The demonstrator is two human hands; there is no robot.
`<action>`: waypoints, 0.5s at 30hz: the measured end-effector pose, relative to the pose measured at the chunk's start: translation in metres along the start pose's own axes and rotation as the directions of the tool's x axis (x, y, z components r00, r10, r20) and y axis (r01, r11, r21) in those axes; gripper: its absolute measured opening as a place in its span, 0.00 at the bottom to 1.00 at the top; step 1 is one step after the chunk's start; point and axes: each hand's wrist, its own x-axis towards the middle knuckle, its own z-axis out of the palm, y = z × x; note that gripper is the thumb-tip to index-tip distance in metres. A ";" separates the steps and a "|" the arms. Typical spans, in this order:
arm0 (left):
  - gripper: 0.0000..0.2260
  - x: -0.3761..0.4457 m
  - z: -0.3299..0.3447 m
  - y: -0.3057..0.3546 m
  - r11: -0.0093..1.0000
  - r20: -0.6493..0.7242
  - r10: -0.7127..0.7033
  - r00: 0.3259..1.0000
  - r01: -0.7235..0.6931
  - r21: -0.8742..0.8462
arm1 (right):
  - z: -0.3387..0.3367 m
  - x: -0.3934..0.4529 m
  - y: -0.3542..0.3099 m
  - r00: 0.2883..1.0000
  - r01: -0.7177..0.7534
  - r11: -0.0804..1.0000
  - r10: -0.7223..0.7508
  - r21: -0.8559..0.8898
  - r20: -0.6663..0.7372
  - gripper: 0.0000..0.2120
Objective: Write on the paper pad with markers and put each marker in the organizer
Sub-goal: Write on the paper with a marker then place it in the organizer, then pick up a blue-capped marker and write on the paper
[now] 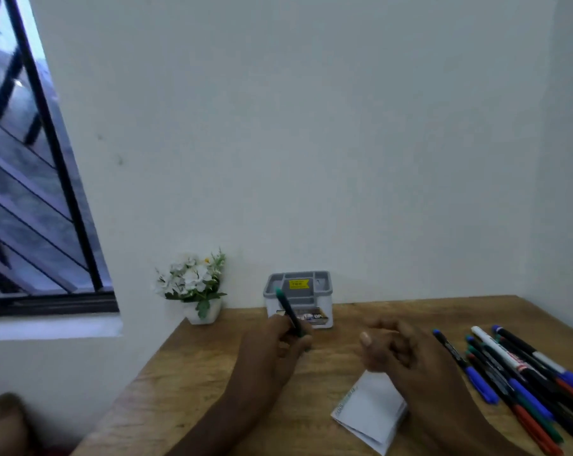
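Observation:
My left hand (278, 343) grips a green marker (286, 307) that points up and away, its capped end in front of the grey and white organizer (324, 291) at the wall. My right hand (390, 347) hovers above the top of the white paper pad (370, 409) with fingers loosely curled and nothing in it. The pad lies on the wooden table (186, 383) near its front edge. Several markers (515, 376) in blue, red, green and black lie in a row at the right.
A small white pot of white flowers (196, 287) stands at the table's back left corner by the wall. A barred window (31, 192) is to the left. The organizer carries a yellow sticker inside.

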 end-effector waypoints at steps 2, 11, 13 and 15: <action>0.13 0.018 -0.015 -0.007 0.998 -0.124 -0.064 0.990 0.065 -0.003 | -0.002 -0.002 0.004 1.000 -0.004 1.000 0.004 -0.026 0.009 0.32; 0.09 0.143 -0.031 -0.044 0.935 -0.265 -0.101 0.959 0.183 0.305 | -0.009 0.000 0.007 0.991 0.038 0.975 -0.008 -0.218 0.136 0.07; 0.10 0.152 -0.024 -0.053 0.902 -0.228 -0.143 0.963 0.221 0.370 | -0.009 0.002 0.009 0.990 0.039 0.974 -0.007 -0.224 0.143 0.06; 0.11 0.154 -0.017 -0.058 0.871 -0.191 -0.192 0.963 0.257 0.420 | -0.009 0.004 0.009 0.987 0.049 0.973 -0.013 -0.226 0.158 0.06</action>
